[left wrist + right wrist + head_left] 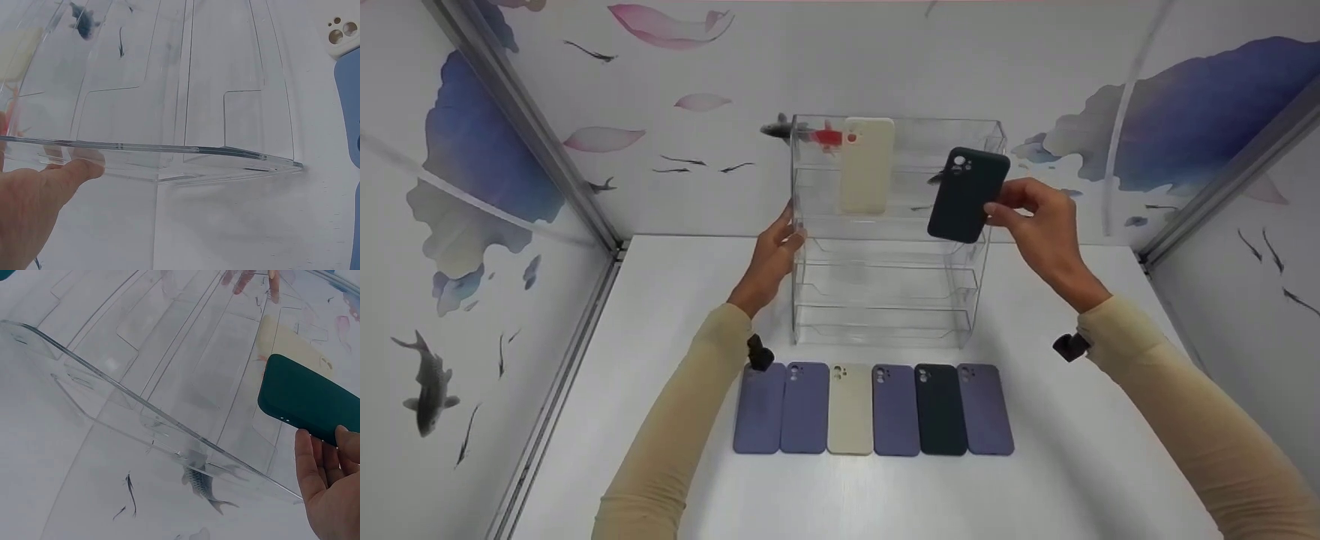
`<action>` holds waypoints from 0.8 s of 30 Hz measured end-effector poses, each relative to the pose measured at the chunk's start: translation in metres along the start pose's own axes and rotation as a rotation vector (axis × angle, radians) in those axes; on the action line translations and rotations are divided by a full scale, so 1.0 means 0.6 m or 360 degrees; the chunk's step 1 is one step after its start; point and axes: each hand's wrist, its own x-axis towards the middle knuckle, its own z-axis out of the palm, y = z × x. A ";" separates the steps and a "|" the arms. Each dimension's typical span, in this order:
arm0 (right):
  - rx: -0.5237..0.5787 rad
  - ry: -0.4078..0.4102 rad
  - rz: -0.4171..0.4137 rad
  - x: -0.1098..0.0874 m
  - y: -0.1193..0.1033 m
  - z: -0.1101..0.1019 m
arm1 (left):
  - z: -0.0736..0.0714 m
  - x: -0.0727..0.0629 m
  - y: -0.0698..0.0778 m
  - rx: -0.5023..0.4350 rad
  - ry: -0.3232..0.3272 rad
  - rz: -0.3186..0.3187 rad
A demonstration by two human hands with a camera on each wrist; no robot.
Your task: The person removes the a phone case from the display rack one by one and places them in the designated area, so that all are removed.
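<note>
A clear acrylic tiered display rack [885, 289] stands at the back of the white table. My left hand [769, 255] holds its left side edge; in the left wrist view the thumb [84, 169] lies against the side panel. My right hand [1042, 225] pinches a dark green phone case [969, 195] by its right edge, thumb on the near face. This case is tilted, in front of the upper right of the rack. A cream phone case [867, 166] leans upright on an upper tier, left of the green one.
In front of the rack lies a side-by-side row of several phone cases: purple ones [804, 409], a cream one [850, 411] and a dark green one [941, 411]. Patterned white walls [697, 187] close off the back and both sides.
</note>
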 end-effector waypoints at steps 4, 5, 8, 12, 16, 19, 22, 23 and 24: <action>-0.0037 0.0006 0.0016 -0.010 0.002 -0.006 | 0.000 0.000 -0.002 0.0006 -0.0005 0.0011; -0.0040 0.0007 0.0021 -0.012 0.002 -0.007 | 0.000 0.000 -0.002 0.0008 -0.0007 0.0013; -0.0039 0.0006 0.0035 -0.018 0.003 -0.011 | 0.000 0.000 -0.002 0.0005 -0.0004 0.0010; -0.0043 0.0001 0.0053 -0.023 0.004 -0.017 | -0.001 -0.001 -0.002 -0.0004 -0.0004 0.0003; -0.0068 0.0009 0.0072 -0.029 0.005 -0.023 | -0.001 -0.002 -0.003 0.0007 0.0010 -0.0006; -0.0077 0.0024 0.0088 -0.032 0.008 -0.031 | -0.001 -0.002 -0.003 0.0025 0.0025 -0.0018; -0.0064 0.0043 0.0101 -0.036 0.012 -0.039 | -0.002 -0.001 -0.004 0.0033 0.0024 -0.0024; -0.0054 0.0046 0.0107 -0.037 0.013 -0.042 | -0.002 0.000 -0.004 0.0031 0.0024 -0.0024; -0.0046 0.0046 0.0111 -0.038 0.014 -0.044 | -0.002 0.000 -0.004 0.0023 0.0021 -0.0019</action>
